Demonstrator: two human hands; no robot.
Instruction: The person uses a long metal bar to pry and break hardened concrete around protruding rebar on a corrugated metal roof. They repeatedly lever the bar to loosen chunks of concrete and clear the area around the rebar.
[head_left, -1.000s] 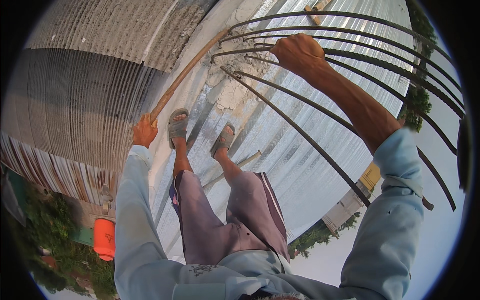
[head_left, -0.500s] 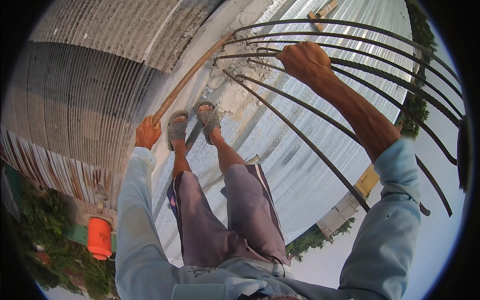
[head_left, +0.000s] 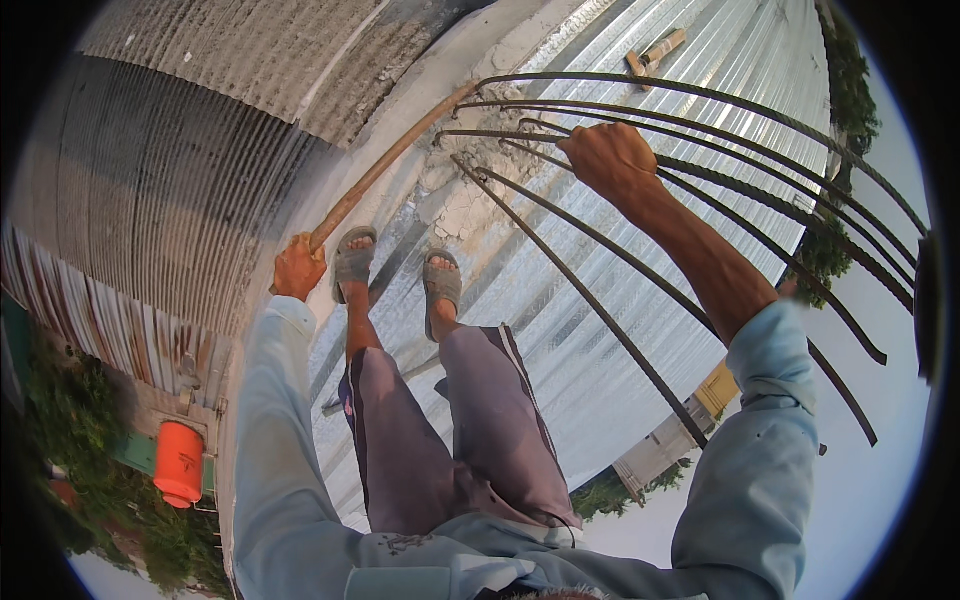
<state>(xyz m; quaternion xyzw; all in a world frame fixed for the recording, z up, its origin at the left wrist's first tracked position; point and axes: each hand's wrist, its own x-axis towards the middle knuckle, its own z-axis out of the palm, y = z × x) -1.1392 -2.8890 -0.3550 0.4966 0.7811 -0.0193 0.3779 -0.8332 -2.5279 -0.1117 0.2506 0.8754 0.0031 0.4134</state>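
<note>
My left hand [head_left: 299,267] is closed around the near end of a long brown wooden handle [head_left: 385,163]. The handle slants up and away to the right; its far end meets the bases of the bars, and no tool head can be made out there. My right hand [head_left: 610,160] is wrapped around a dark ribbed steel rebar [head_left: 770,200]. Several more rebars, such as one outer bar [head_left: 600,300], fan out around it from a broken concrete stub [head_left: 462,195].
I stand in grey sandals [head_left: 442,285] on a corrugated metal roof [head_left: 560,390]. Rusty and grey corrugated sheets [head_left: 180,170] lie to the left, past a concrete ledge [head_left: 400,90]. A wooden piece [head_left: 655,58] rests on the far roof. An orange tank [head_left: 180,463] stands lower left.
My right foot has stepped to the right and nearer. The rebars and concrete sit lower in view. Both hands keep their grips.
</note>
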